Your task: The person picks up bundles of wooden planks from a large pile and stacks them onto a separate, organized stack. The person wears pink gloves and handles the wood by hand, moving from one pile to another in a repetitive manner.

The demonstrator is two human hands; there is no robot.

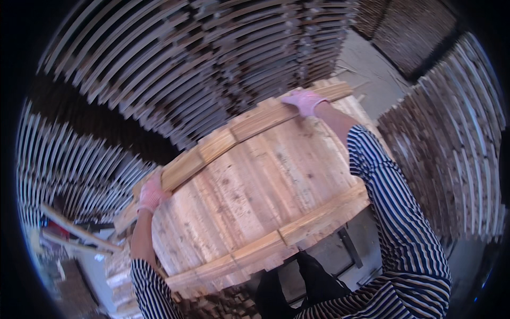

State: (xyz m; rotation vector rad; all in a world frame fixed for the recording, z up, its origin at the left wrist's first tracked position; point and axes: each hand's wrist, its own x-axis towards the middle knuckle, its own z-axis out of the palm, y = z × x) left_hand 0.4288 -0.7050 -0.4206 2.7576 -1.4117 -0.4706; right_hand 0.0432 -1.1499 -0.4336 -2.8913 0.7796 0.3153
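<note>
A wooden panel (255,181) of many parallel slats with cross battens fills the middle of the head view, tilted and held up off the ground. My left hand (151,194), in a pink glove, grips the far batten at the panel's left end. Also pink-gloved, my right hand (304,101) grips the same batten at its upper right end. Both forearms wear navy and white striped sleeves. The near batten (297,226) runs across the panel close to my body.
Tall stacks of wooden slat panels (175,58) stand behind and to the left. Another stack (451,154) rises on the right. Grey concrete floor (366,69) shows between them. Loose boards (74,231) lie at lower left, more stacked wood (223,305) below the panel.
</note>
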